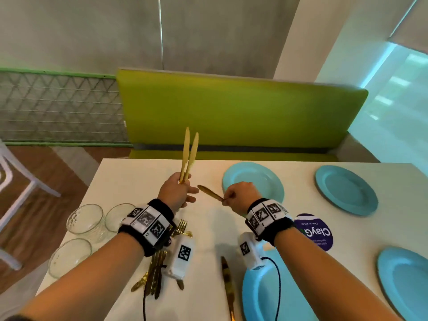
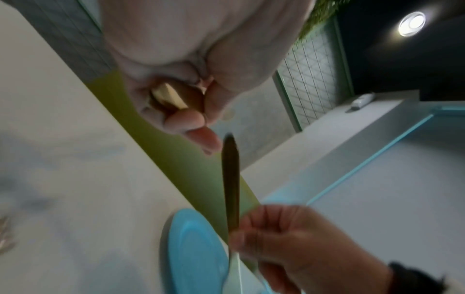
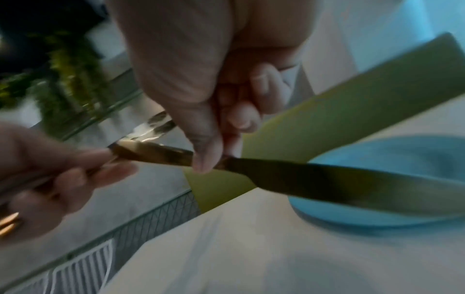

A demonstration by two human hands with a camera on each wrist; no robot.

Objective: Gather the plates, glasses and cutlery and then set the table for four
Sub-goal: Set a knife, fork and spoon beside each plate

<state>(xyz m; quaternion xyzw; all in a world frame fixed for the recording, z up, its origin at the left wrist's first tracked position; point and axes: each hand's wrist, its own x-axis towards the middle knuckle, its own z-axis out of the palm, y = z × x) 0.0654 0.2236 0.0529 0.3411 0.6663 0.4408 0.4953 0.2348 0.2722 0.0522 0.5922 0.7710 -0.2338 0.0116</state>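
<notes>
My left hand (image 1: 184, 185) grips two gold knives (image 1: 190, 151) by their handles, blades pointing up. My right hand (image 1: 226, 200) pinches a third gold knife (image 1: 209, 193) near its middle, above the white table (image 1: 143, 181). In the right wrist view that knife (image 3: 314, 179) has one end at the left hand's fingertips (image 3: 100, 159); I cannot tell if they touch. Four blue plates lie on the table: far (image 1: 252, 177), far right (image 1: 346, 189), near right (image 1: 404, 279) and near centre (image 1: 257, 295). A fourth knife (image 1: 228, 286) lies beside the near centre plate.
Three clear glasses (image 1: 84, 218) (image 1: 117, 216) (image 1: 69, 256) stand at the table's left edge. A pile of gold forks and other cutlery (image 1: 157, 269) lies under my left forearm. A purple round sticker (image 1: 317, 230) is on the table. A green bench (image 1: 231, 112) runs behind, a white chair (image 1: 14, 181) stands at the left.
</notes>
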